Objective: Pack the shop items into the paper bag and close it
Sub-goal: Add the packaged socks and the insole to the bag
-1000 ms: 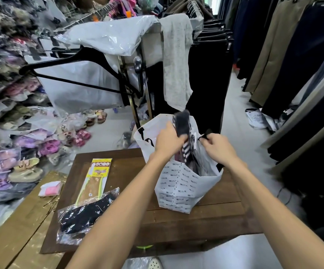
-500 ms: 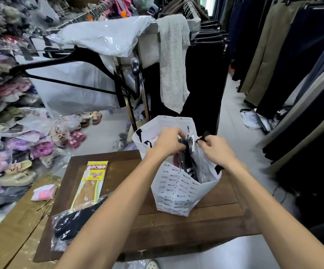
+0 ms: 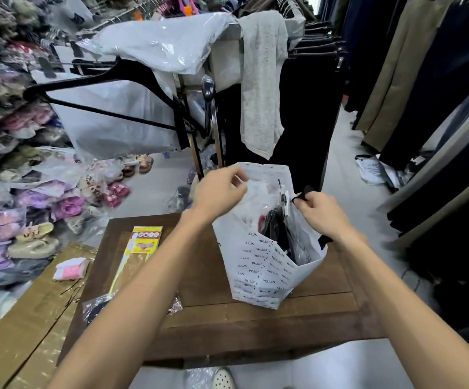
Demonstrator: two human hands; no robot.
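Head view: paper bag (image 3: 258,265) stands on table (image 3: 255,318), some items inside. Your right hand (image 3: 321,213) pinches black handle (image 3: 302,194). Left hand (image 3: 217,190) above bag, fingers loosely curled, holding nothing. Yellow pack (image 3: 140,248), dark pack (image 3: 95,308) not yet packed. Bag not closed.

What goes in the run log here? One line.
packing | right hand pinches black handle of white printed paper bag | left hand empty above it | yellow packet unpacked

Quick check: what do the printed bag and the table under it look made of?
Printed bag: looks like matte white paper, going by its stiff, sharp creases, though coated stock is possible. Table: dark brown wood, apparently, with visible plank seams and a low sheen.
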